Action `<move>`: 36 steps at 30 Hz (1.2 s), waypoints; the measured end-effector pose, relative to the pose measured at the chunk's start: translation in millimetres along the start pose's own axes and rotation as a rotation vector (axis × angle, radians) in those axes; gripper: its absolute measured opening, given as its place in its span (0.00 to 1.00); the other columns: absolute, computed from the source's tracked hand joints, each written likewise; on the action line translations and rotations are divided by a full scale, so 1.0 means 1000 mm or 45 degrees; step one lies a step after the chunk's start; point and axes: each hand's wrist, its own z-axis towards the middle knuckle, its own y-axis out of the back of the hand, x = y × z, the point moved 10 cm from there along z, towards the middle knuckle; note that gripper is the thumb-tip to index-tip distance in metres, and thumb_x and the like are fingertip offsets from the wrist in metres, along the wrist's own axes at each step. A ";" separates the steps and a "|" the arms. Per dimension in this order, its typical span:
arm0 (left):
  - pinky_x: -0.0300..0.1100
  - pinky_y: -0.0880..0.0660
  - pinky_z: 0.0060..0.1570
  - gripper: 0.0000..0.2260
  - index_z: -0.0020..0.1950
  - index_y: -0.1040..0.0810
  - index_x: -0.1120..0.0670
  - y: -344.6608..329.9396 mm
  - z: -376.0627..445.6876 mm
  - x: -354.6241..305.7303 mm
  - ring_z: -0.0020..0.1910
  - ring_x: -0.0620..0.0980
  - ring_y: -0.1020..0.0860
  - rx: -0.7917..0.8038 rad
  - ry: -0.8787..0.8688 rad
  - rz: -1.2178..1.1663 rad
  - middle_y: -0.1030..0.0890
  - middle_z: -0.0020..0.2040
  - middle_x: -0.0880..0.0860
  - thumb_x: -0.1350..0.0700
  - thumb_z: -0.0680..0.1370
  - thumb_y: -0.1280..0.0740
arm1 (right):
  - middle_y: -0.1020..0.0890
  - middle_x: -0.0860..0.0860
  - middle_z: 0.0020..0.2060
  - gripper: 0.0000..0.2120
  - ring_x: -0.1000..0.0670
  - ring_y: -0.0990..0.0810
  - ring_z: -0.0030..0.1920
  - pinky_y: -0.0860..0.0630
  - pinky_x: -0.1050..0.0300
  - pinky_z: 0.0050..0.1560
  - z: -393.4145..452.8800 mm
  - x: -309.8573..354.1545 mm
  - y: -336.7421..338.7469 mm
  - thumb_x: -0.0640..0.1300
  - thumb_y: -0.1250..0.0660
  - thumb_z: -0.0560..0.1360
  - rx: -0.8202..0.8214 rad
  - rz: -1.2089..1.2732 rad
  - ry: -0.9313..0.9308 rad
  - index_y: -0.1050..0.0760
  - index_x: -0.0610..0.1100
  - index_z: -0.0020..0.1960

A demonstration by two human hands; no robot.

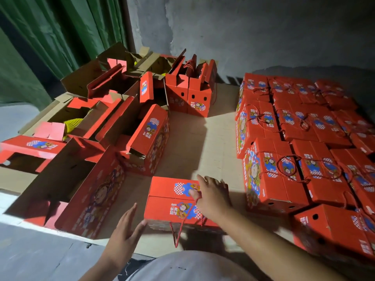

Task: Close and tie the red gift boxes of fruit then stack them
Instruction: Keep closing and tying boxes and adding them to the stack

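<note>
On closed red box point(168, 197): right hand point(213, 196) pinched red cord point(189, 211); left hand point(125, 233) fingers straight, touching box's corner.

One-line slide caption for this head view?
Right hand rests on a closed red gift box, left hand open beside it; stacked boxes right.

gift boxes point(170, 201): red, blue-white checker print | rope handle point(183, 222): red | curtain point(50, 37): green | wall point(253, 31): grey

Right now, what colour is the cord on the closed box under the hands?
Red, matching the box; the cord hangs over its near side. Head view.
</note>
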 end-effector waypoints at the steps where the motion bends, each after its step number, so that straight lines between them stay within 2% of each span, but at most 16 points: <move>1: 0.42 0.33 0.69 0.34 0.81 0.39 0.43 -0.001 -0.003 0.003 0.75 0.42 0.34 0.015 0.006 0.009 0.34 0.76 0.40 0.36 0.77 0.34 | 0.23 0.46 0.68 0.27 0.41 0.27 0.69 0.36 0.42 0.72 0.014 -0.008 -0.002 0.65 0.45 0.81 0.126 0.004 -0.062 0.32 0.50 0.73; 3: 0.35 0.28 0.61 0.33 0.80 0.37 0.43 -0.007 -0.005 0.004 0.72 0.43 0.30 0.060 0.006 0.031 0.31 0.74 0.41 0.38 0.77 0.33 | 0.22 0.45 0.67 0.27 0.40 0.24 0.68 0.30 0.49 0.65 0.034 -0.017 -0.007 0.64 0.39 0.79 0.355 0.131 -0.135 0.29 0.49 0.71; 5: 0.30 0.25 0.53 0.31 0.79 0.35 0.43 -0.012 -0.005 0.000 0.70 0.42 0.28 0.086 -0.013 0.041 0.28 0.71 0.41 0.39 0.77 0.32 | 0.23 0.47 0.70 0.28 0.45 0.23 0.68 0.27 0.55 0.63 0.046 -0.013 -0.006 0.56 0.30 0.76 0.469 0.369 -0.151 0.28 0.51 0.73; 6: 0.30 0.25 0.52 0.30 0.78 0.33 0.43 -0.014 -0.004 -0.004 0.70 0.40 0.28 0.087 -0.027 0.051 0.27 0.70 0.40 0.39 0.77 0.32 | 0.21 0.48 0.67 0.27 0.47 0.21 0.65 0.25 0.56 0.62 0.050 -0.008 -0.003 0.49 0.27 0.74 0.477 0.472 -0.135 0.26 0.51 0.72; 8: 0.32 0.25 0.55 0.26 0.75 0.32 0.41 -0.016 -0.003 -0.012 0.67 0.37 0.28 0.077 -0.061 0.075 0.26 0.67 0.38 0.40 0.78 0.33 | 0.15 0.48 0.55 0.22 0.47 0.17 0.54 0.20 0.50 0.58 0.058 -0.001 0.006 0.38 0.28 0.72 0.402 0.656 -0.110 0.22 0.50 0.65; 10: 0.31 0.27 0.58 0.24 0.73 0.34 0.38 -0.017 -0.004 -0.019 0.63 0.29 0.28 0.067 -0.090 0.093 0.27 0.63 0.32 0.42 0.79 0.31 | 0.14 0.50 0.45 0.18 0.48 0.16 0.47 0.19 0.46 0.54 0.060 0.003 0.019 0.38 0.26 0.72 0.274 0.765 -0.077 0.21 0.52 0.59; 12: 0.24 0.29 0.56 0.25 0.71 0.36 0.37 -0.019 -0.005 -0.022 0.59 0.21 0.30 0.086 -0.107 0.087 0.29 0.60 0.24 0.45 0.78 0.29 | 0.15 0.50 0.43 0.16 0.50 0.16 0.40 0.18 0.47 0.51 0.054 0.013 0.029 0.41 0.25 0.74 0.285 0.856 -0.026 0.23 0.53 0.59; 14: 0.20 0.30 0.53 0.28 0.70 0.35 0.37 -0.022 -0.005 -0.024 0.57 0.19 0.30 0.122 -0.120 0.083 0.27 0.55 0.19 0.51 0.77 0.25 | 0.16 0.47 0.42 0.19 0.50 0.17 0.33 0.19 0.53 0.42 0.041 0.025 0.037 0.38 0.27 0.74 0.417 0.933 0.028 0.23 0.50 0.62; 17: 0.19 0.30 0.47 0.31 0.66 0.33 0.35 -0.024 -0.002 -0.025 0.51 0.23 0.24 0.090 -0.109 0.102 0.21 0.48 0.25 0.58 0.73 0.22 | 0.15 0.49 0.39 0.24 0.52 0.20 0.29 0.24 0.62 0.31 0.018 0.032 0.054 0.36 0.26 0.70 0.684 0.910 0.033 0.20 0.51 0.64; 20: 0.24 0.27 0.44 0.23 0.55 0.29 0.32 -0.023 0.010 -0.031 0.46 0.28 0.21 0.068 -0.128 0.152 0.18 0.46 0.32 0.56 0.73 0.22 | 0.13 0.56 0.41 0.20 0.57 0.15 0.38 0.22 0.63 0.37 0.007 0.045 0.082 0.40 0.24 0.71 0.724 1.001 0.050 0.17 0.55 0.60; 22: 0.37 0.21 0.44 0.14 0.50 0.25 0.39 -0.020 0.023 -0.037 0.40 0.36 0.18 0.055 -0.115 0.166 0.16 0.41 0.43 0.53 0.73 0.22 | 0.15 0.57 0.43 0.17 0.57 0.16 0.41 0.22 0.62 0.41 0.010 0.049 0.099 0.39 0.25 0.71 0.584 1.083 0.029 0.15 0.55 0.57; 24: 0.46 0.19 0.44 0.10 0.48 0.22 0.45 -0.015 0.038 -0.048 0.38 0.39 0.18 0.008 -0.127 0.159 0.16 0.39 0.47 0.54 0.74 0.22 | 0.17 0.58 0.37 0.16 0.56 0.20 0.38 0.25 0.61 0.39 0.013 0.047 0.114 0.38 0.27 0.71 0.440 1.179 -0.012 0.15 0.54 0.55; 26: 0.44 0.19 0.46 0.10 0.50 0.20 0.47 -0.013 0.049 -0.069 0.40 0.39 0.17 -0.048 -0.183 0.130 0.15 0.42 0.46 0.57 0.74 0.23 | 0.18 0.58 0.32 0.14 0.52 0.24 0.37 0.27 0.56 0.38 0.016 0.040 0.128 0.39 0.28 0.72 0.348 1.254 -0.039 0.15 0.53 0.54; 28: 0.41 0.20 0.49 0.15 0.55 0.22 0.44 -0.015 0.057 -0.089 0.45 0.36 0.17 -0.067 -0.243 0.040 0.16 0.49 0.43 0.59 0.75 0.23 | 0.17 0.57 0.34 0.13 0.51 0.26 0.35 0.27 0.56 0.37 0.014 0.032 0.136 0.40 0.28 0.72 0.298 1.278 -0.061 0.15 0.53 0.53; 32: 0.30 0.27 0.52 0.32 0.76 0.32 0.51 -0.037 0.063 -0.103 0.57 0.41 0.20 0.049 -0.240 0.007 0.25 0.67 0.46 0.53 0.75 0.23 | 0.16 0.53 0.42 0.11 0.60 0.28 0.24 0.28 0.62 0.34 0.003 0.017 0.141 0.43 0.27 0.72 0.201 1.201 -0.091 0.15 0.55 0.52; 36: 0.48 0.27 0.66 0.45 0.81 0.41 0.58 -0.053 0.066 -0.118 0.67 0.51 0.25 0.108 -0.301 0.100 0.32 0.75 0.55 0.54 0.71 0.20 | 0.19 0.56 0.34 0.12 0.57 0.22 0.30 0.26 0.61 0.36 -0.011 -0.012 0.149 0.45 0.27 0.71 0.097 1.166 -0.136 0.15 0.60 0.50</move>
